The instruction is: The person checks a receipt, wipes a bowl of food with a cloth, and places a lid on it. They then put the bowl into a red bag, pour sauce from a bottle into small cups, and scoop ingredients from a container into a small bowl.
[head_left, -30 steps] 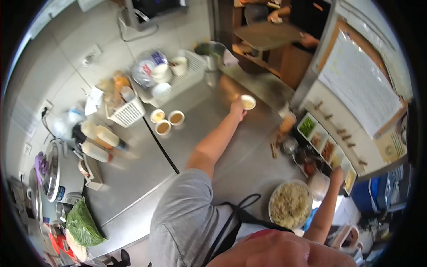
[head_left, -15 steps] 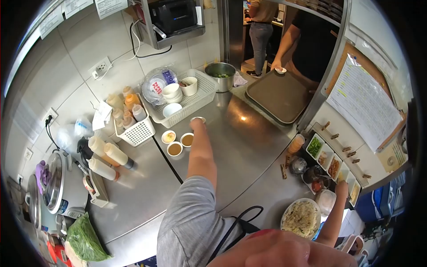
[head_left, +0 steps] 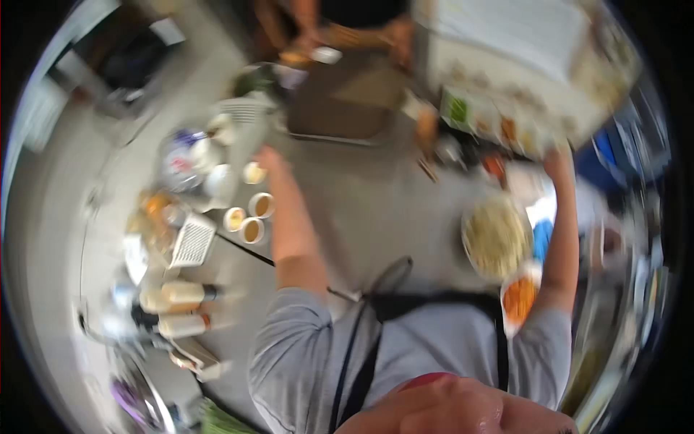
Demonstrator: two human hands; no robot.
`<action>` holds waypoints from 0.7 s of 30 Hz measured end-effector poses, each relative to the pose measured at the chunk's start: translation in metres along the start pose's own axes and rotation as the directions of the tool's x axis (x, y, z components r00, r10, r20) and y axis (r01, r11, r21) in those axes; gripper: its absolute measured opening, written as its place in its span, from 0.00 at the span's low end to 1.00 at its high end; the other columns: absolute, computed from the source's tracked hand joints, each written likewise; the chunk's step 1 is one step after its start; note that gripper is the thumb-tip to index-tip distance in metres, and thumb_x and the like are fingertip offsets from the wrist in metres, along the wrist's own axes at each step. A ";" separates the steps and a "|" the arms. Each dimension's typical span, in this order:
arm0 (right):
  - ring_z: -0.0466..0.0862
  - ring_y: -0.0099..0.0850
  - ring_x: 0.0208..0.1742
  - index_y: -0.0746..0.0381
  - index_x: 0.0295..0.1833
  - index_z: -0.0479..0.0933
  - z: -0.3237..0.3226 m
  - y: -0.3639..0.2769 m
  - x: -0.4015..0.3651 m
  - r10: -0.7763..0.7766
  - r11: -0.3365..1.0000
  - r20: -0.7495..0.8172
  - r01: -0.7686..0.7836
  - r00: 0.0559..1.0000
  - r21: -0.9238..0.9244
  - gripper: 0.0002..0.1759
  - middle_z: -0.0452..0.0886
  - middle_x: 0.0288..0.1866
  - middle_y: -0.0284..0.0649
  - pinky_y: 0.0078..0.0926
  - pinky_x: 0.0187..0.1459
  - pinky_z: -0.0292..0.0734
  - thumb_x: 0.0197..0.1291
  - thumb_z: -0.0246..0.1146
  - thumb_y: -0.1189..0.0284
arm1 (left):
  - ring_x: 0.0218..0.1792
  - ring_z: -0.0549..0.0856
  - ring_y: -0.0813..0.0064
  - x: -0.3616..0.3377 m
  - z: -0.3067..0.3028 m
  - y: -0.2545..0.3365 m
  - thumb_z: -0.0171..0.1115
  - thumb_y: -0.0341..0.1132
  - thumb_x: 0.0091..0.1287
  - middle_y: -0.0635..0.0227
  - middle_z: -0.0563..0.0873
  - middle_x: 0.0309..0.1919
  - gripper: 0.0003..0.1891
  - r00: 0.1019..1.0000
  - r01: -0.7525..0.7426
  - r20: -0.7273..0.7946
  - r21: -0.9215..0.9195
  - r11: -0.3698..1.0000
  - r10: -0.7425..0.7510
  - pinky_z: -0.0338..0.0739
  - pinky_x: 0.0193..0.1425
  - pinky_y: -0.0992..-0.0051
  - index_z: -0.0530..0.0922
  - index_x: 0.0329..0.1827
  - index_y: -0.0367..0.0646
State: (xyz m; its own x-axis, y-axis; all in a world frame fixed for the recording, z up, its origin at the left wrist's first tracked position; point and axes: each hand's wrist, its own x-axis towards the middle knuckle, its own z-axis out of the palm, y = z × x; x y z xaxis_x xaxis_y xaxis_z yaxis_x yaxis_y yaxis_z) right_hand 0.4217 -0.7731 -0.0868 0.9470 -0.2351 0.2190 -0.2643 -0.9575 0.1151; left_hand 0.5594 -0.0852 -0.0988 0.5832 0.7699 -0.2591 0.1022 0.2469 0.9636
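Note:
My left hand [head_left: 269,159] is stretched out on the steel counter, its fingers closed at the rim of a small white sauce cup [head_left: 254,173] with pale contents. Close by stand more sauce cups, two with brown sauce [head_left: 261,205] and one with a yellowish filling [head_left: 234,219]. My right hand [head_left: 557,160] is at the end of the row of white condiment containers [head_left: 483,118], its fingers smeared by motion; I cannot tell what they hold. Nearer me on that side are a bowl of pale shredded food [head_left: 497,236] and a container of orange shreds [head_left: 520,298].
Across the counter another person's hand [head_left: 311,40] is by a small white dish [head_left: 327,55] at the brown tray [head_left: 343,101]. Squeeze bottles [head_left: 184,324] and a white basket [head_left: 194,241] stand left. Several jars [head_left: 450,150] sit before the condiments.
The whole view has turned and blurred, bringing my torso and the container of orange shreds into sight. My left hand remains at the sauce cup, my right at the condiment row.

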 end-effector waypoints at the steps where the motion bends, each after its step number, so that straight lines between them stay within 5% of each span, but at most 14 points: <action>1: 0.71 0.47 0.46 0.65 0.39 0.73 -0.037 -0.013 -0.020 0.039 0.988 -0.030 -0.034 0.999 0.153 0.17 0.72 0.43 0.54 0.37 0.47 0.66 0.44 0.56 0.66 | 0.48 0.69 0.59 0.031 0.009 -0.036 0.47 0.41 0.58 0.56 0.67 0.52 0.24 0.992 -0.089 0.084 -0.044 0.995 0.092 0.65 0.51 0.59 0.58 0.57 0.44; 4: 0.71 0.46 0.45 0.60 0.40 0.73 -0.126 -0.044 -0.082 0.127 0.929 -0.084 -0.089 0.988 0.359 0.15 0.72 0.44 0.52 0.35 0.47 0.66 0.47 0.57 0.65 | 0.41 0.68 0.74 -0.052 0.013 -0.017 0.49 0.40 0.59 0.67 0.70 0.45 0.23 0.931 0.032 0.363 0.034 0.999 -0.042 0.64 0.35 0.73 0.58 0.57 0.49; 7: 0.73 0.44 0.45 0.60 0.43 0.72 -0.133 -0.019 -0.123 0.200 0.875 -0.056 -0.153 0.978 0.460 0.16 0.73 0.42 0.51 0.33 0.46 0.67 0.49 0.56 0.65 | 0.42 0.71 0.74 -0.118 0.023 -0.039 0.50 0.38 0.58 0.67 0.71 0.40 0.22 0.838 0.111 0.534 0.029 0.993 -0.109 0.67 0.36 0.74 0.60 0.56 0.47; 11: 0.74 0.42 0.43 0.62 0.44 0.71 -0.126 0.022 -0.188 0.307 0.861 0.054 -0.301 0.950 0.410 0.16 0.74 0.40 0.51 0.32 0.44 0.68 0.49 0.55 0.66 | 0.32 0.76 0.78 -0.214 0.015 -0.074 0.49 0.38 0.60 0.69 0.74 0.35 0.19 0.347 0.018 0.891 0.306 0.952 -0.293 0.69 0.32 0.80 0.63 0.54 0.45; 13: 0.75 0.42 0.42 0.63 0.44 0.71 -0.108 0.044 -0.222 0.394 0.802 0.181 -0.434 0.901 0.411 0.16 0.75 0.39 0.50 0.31 0.44 0.69 0.50 0.55 0.67 | 0.32 0.77 0.77 -0.257 0.010 -0.096 0.48 0.36 0.61 0.66 0.76 0.37 0.17 0.155 -0.057 0.888 0.445 0.894 -0.432 0.71 0.31 0.81 0.64 0.53 0.44; 17: 0.77 0.40 0.39 0.65 0.41 0.73 -0.080 0.063 -0.292 0.500 0.659 0.281 -0.570 0.819 0.490 0.14 0.77 0.36 0.49 0.29 0.42 0.69 0.50 0.54 0.70 | 0.31 0.77 0.77 -0.327 0.000 -0.126 0.45 0.37 0.63 0.67 0.76 0.35 0.16 -0.068 -0.177 0.796 0.583 0.793 -0.601 0.71 0.31 0.81 0.63 0.53 0.43; 21: 0.77 0.38 0.40 0.67 0.40 0.73 -0.069 0.071 -0.330 0.530 0.633 0.367 -0.645 0.764 0.429 0.14 0.77 0.36 0.49 0.29 0.42 0.69 0.49 0.54 0.71 | 0.30 0.78 0.75 -0.366 -0.013 -0.140 0.43 0.36 0.63 0.64 0.76 0.35 0.15 -0.176 -0.153 0.715 0.659 0.737 -0.676 0.73 0.31 0.78 0.60 0.50 0.42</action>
State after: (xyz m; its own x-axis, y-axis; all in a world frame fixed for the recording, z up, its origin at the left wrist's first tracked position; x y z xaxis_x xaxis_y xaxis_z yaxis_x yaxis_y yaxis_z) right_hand 0.0774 -0.7517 -0.0838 0.6508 -0.7485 -0.1274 -0.6996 -0.5259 -0.4838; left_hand 0.3211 -0.3938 -0.1400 0.4043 -0.7237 -0.5593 0.5173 -0.3234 0.7923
